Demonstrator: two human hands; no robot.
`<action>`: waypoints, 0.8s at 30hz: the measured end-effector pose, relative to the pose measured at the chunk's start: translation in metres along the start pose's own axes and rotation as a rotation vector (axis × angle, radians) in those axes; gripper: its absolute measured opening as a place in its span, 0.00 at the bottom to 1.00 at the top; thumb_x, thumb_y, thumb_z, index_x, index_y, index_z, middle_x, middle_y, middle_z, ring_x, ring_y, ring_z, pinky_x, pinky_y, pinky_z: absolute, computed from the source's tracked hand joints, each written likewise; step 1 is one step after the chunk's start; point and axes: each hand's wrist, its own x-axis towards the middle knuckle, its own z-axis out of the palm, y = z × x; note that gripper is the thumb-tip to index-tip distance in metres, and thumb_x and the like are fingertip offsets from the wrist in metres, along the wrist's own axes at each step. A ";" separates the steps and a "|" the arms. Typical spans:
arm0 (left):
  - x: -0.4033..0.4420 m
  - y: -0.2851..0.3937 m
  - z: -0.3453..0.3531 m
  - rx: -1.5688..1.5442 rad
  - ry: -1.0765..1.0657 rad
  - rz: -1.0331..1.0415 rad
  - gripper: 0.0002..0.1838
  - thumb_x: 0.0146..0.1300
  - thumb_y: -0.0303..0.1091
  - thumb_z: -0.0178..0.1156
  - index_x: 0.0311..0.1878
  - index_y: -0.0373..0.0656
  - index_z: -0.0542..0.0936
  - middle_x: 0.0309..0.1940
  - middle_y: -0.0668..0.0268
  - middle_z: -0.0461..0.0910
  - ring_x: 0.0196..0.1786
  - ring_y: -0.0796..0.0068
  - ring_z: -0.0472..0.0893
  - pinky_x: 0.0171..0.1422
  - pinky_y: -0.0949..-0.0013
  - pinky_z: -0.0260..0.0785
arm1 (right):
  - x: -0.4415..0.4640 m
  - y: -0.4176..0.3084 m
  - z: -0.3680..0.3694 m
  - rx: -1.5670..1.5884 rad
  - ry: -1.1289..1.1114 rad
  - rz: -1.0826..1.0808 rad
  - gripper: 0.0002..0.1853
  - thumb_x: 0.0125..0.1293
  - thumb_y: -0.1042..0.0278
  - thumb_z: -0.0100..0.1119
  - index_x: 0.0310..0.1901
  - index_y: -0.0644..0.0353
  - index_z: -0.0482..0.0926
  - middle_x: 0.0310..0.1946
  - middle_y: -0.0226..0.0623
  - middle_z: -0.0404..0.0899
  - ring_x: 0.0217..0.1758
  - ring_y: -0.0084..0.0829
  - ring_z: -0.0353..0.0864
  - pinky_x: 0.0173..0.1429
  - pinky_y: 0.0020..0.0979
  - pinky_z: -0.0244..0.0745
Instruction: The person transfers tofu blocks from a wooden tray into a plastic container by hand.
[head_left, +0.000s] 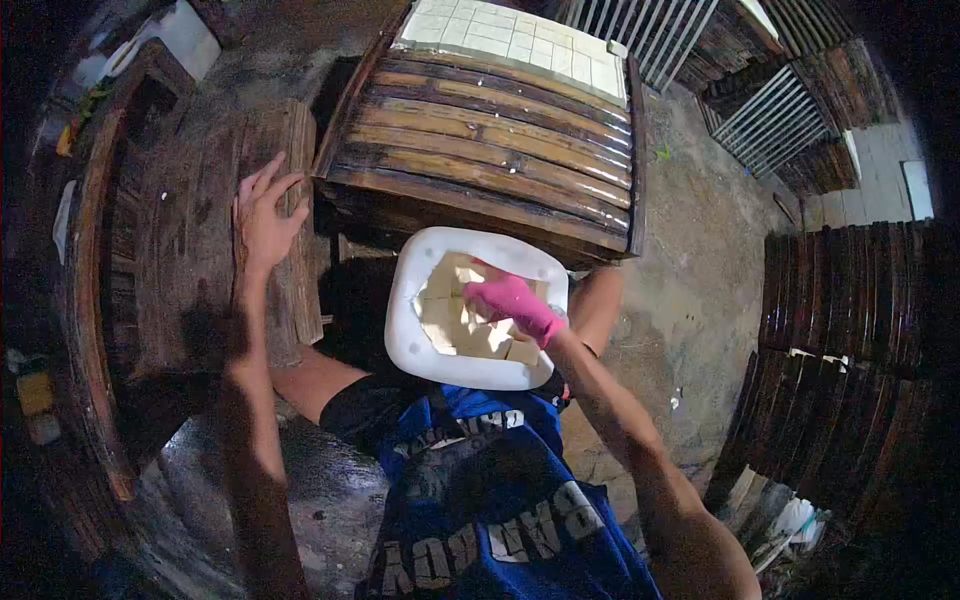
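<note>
Your right hand (503, 297), wearing a pink glove (545, 324), is dipping into the white tub (408, 300), its fingers pointing down and partly bent among the pale blocks (438, 314). You are hiding the fingertips from view, so whether they are gripping a block cannot be told. Your bare left hand (270, 222) is hanging loosely open with nothing in it, over the edge of the bench (190, 240); whether it is touching the wood is unclear.

The tub is sitting between your legs, just beside the slatted rack (490, 145). Pale squares (510, 42) are lying in rows at the rack's far end, and most of its slats are showing bare wood. You seem to be handling blocks inside the tub; judging by their soft look, any lift is calling for a light, even hold.
</note>
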 end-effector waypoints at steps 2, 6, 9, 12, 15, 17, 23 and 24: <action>0.000 0.005 -0.002 0.003 0.009 -0.008 0.20 0.57 0.40 0.67 0.55 0.54 0.85 0.73 0.74 0.68 0.72 0.60 0.66 0.76 0.50 0.58 | 0.027 0.044 -0.006 -0.008 0.386 -0.135 0.23 0.65 0.45 0.61 0.47 0.58 0.85 0.35 0.34 0.84 0.37 0.24 0.83 0.37 0.34 0.80; 0.001 0.004 -0.001 -0.061 0.008 0.012 0.21 0.56 0.39 0.68 0.55 0.53 0.85 0.73 0.74 0.68 0.72 0.60 0.66 0.76 0.50 0.58 | 0.021 0.035 0.000 -0.951 0.691 -0.174 0.26 0.65 0.45 0.61 0.31 0.67 0.84 0.19 0.51 0.79 0.27 0.44 0.85 0.34 0.42 0.78; 0.000 0.003 -0.003 -0.007 -0.015 -0.047 0.22 0.54 0.37 0.69 0.55 0.52 0.85 0.73 0.73 0.69 0.71 0.58 0.67 0.76 0.53 0.58 | 0.015 0.057 -0.024 -0.994 0.581 -0.347 0.24 0.63 0.46 0.63 0.29 0.66 0.83 0.21 0.53 0.80 0.27 0.47 0.84 0.33 0.44 0.76; 0.001 0.000 0.002 -0.049 -0.002 0.006 0.24 0.52 0.33 0.70 0.56 0.50 0.84 0.73 0.72 0.68 0.71 0.55 0.67 0.77 0.53 0.58 | 0.038 0.069 -0.015 -0.921 0.559 -0.353 0.18 0.63 0.53 0.63 0.25 0.61 0.83 0.23 0.51 0.80 0.28 0.51 0.83 0.32 0.47 0.76; -0.003 -0.003 0.003 -0.091 0.004 0.020 0.24 0.51 0.33 0.70 0.56 0.51 0.84 0.74 0.73 0.68 0.71 0.56 0.66 0.78 0.54 0.58 | 0.025 0.065 -0.016 -0.913 0.638 -0.593 0.18 0.60 0.53 0.67 0.27 0.63 0.81 0.23 0.51 0.80 0.27 0.51 0.82 0.31 0.47 0.75; 0.001 -0.003 0.003 -0.086 -0.007 -0.006 0.25 0.51 0.33 0.70 0.56 0.52 0.83 0.74 0.74 0.67 0.72 0.57 0.66 0.78 0.54 0.57 | 0.014 0.051 -0.017 -0.970 0.630 -0.397 0.18 0.58 0.54 0.69 0.30 0.64 0.81 0.24 0.52 0.80 0.28 0.51 0.82 0.32 0.47 0.75; 0.001 -0.002 0.004 -0.007 -0.002 -0.011 0.24 0.53 0.33 0.70 0.56 0.53 0.84 0.74 0.75 0.67 0.72 0.57 0.66 0.77 0.54 0.59 | 0.008 0.039 0.003 -0.997 0.559 -0.416 0.24 0.55 0.53 0.71 0.43 0.66 0.77 0.31 0.55 0.82 0.35 0.54 0.84 0.38 0.47 0.77; 0.001 -0.001 0.002 -0.008 0.003 -0.017 0.24 0.53 0.33 0.70 0.56 0.53 0.84 0.74 0.75 0.67 0.72 0.57 0.66 0.77 0.54 0.59 | 0.016 0.043 0.003 -0.977 0.499 -0.380 0.28 0.55 0.52 0.71 0.51 0.64 0.76 0.36 0.55 0.83 0.38 0.55 0.84 0.39 0.48 0.77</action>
